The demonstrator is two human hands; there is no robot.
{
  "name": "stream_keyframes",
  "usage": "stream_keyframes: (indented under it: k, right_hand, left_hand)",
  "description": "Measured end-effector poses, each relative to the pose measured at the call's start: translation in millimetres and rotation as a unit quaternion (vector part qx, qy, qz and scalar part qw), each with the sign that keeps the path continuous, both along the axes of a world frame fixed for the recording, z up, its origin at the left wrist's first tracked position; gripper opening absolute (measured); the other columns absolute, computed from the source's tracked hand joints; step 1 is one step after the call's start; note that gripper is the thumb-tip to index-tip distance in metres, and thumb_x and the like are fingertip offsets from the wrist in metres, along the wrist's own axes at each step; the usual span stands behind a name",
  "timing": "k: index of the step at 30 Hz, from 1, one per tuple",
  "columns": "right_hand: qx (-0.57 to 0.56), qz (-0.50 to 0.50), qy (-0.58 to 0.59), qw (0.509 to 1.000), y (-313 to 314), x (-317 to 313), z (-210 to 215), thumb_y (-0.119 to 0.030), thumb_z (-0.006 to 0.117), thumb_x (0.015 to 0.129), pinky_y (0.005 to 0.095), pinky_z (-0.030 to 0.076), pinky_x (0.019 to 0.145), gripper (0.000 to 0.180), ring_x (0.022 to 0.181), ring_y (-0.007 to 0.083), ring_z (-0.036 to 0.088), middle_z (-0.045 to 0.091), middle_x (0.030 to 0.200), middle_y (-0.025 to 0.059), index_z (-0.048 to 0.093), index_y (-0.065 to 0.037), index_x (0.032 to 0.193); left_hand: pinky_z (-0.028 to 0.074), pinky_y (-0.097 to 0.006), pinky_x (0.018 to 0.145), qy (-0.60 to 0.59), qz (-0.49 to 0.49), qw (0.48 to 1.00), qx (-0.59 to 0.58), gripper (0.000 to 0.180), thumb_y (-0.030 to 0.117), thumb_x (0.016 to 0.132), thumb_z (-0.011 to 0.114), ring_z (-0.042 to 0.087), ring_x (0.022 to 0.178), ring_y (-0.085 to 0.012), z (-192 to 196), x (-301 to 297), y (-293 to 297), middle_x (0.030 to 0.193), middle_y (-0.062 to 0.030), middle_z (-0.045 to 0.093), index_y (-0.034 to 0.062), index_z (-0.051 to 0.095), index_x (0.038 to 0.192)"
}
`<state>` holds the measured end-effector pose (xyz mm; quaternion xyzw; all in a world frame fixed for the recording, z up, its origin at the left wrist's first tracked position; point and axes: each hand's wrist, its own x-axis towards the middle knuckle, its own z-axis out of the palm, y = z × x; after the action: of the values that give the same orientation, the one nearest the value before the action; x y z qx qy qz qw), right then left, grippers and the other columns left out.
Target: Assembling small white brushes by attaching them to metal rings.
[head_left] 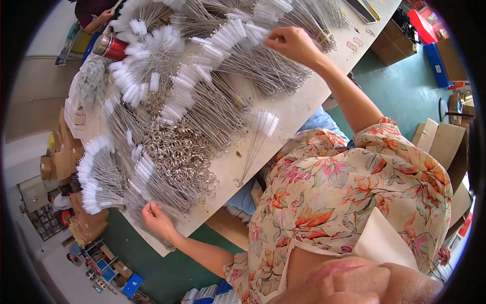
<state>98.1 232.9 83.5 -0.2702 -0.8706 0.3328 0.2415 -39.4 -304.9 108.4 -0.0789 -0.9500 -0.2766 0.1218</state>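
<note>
My left hand is at the near left edge of the table, fingers drawn together beside the thin wire stems of a bundle of white-bristled cleaning brushes. What those fingers hold, if anything, I cannot make out. Across the table my right hand is closed, fingertips curled by the white bristle heads of a long row of wire brushes. Whatever is in its pinch is hidden. Between the hands lies a heap of small metal rings. A few brushes lie apart, fanned out near the table's front edge.
More brush bundles cover the table. A red metal cup stands at the far left near another person's hand. Cardboard boxes and a blue crate are on the floor to the right.
</note>
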Motion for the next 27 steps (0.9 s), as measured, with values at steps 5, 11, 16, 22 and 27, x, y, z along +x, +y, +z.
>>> stream_keyframes:
  k: [5, 11, 16, 22, 27]
  right_hand:
    - [-0.038, 0.001, -0.039, 0.999, 4.9, -9.4, -3.7, -0.027, 0.071, 0.071, 0.029, 0.047, 0.061, 0.026, 0.062, 0.0159, 0.058, 0.062, 0.068, 0.0092, 0.068, -0.006, 0.086]
    - [-0.081, -0.076, 0.274, 0.955, 31.6, 1.5, 30.9, -0.021, 0.057, 0.086, 0.0232, 0.043, 0.055, 0.021, 0.056, 0.009, 0.05, 0.053, 0.061, -0.0013, 0.063, -0.001, 0.086]
    - [-0.214, -0.126, 0.342, 0.906, 145.9, 47.0, 82.2, -0.022, 0.046, 0.092, 0.0217, 0.042, 0.051, 0.022, 0.059, 0.0081, 0.05, 0.05, 0.067, 0.0015, 0.058, -0.003, 0.093]
    - [0.072, -0.263, -0.002, 0.962, 311.1, 93.4, 0.4, -0.033, 0.056, 0.084, 0.0348, 0.048, 0.069, 0.031, 0.073, 0.0199, 0.062, 0.066, 0.077, 0.009, 0.068, -0.005, 0.093]
    - [-0.016, -0.311, -0.095, 0.945, 308.0, 81.1, -12.5, -0.046, 0.065, 0.074, 0.0358, 0.047, 0.073, 0.043, 0.077, 0.0229, 0.063, 0.067, 0.084, 0.0098, 0.069, -0.009, 0.094]
  left_hand:
    - [0.035, -0.021, 0.051, -0.061, 0.048, 0.984, 0.161, 0.026, 0.015, 0.091, 0.049, 0.042, 0.06, -0.0063, 30.2, 41.0, 49.1, 0.08, -0.0022, 0.054, 0.0032, 0.057, 0.113]
    - [0.024, -0.018, 0.043, 0.017, -0.025, 0.961, 0.273, 0.027, 0.017, 0.093, 0.048, 0.031, 0.052, -0.0033, 34.1, 60.2, 61.7, 0.072, 0.0029, 0.045, 0.0028, 0.057, 0.115]
    - [0.018, -0.017, 0.04, -0.063, 0.092, 0.952, 0.285, 0.029, 0.023, 0.094, 0.048, 0.028, 0.05, -0.0001, 49.7, 76.7, 85.1, 0.069, 0.0054, 0.042, 0.0042, 0.057, 0.114]
    - [0.016, -0.017, 0.039, -0.097, 0.083, 0.934, 0.333, 0.029, 0.027, 0.094, 0.048, 0.023, 0.045, -0.0001, 41.2, 74.7, 100.7, 0.067, 0.0055, 0.041, 0.004, 0.059, 0.108]
    - [0.015, -0.017, 0.037, -0.139, 0.047, 0.923, 0.356, 0.028, 0.026, 0.093, 0.05, 0.024, 0.044, 0.0003, 47.1, 65.8, 110.8, 0.066, 0.0046, 0.041, 0.0026, 0.059, 0.105]
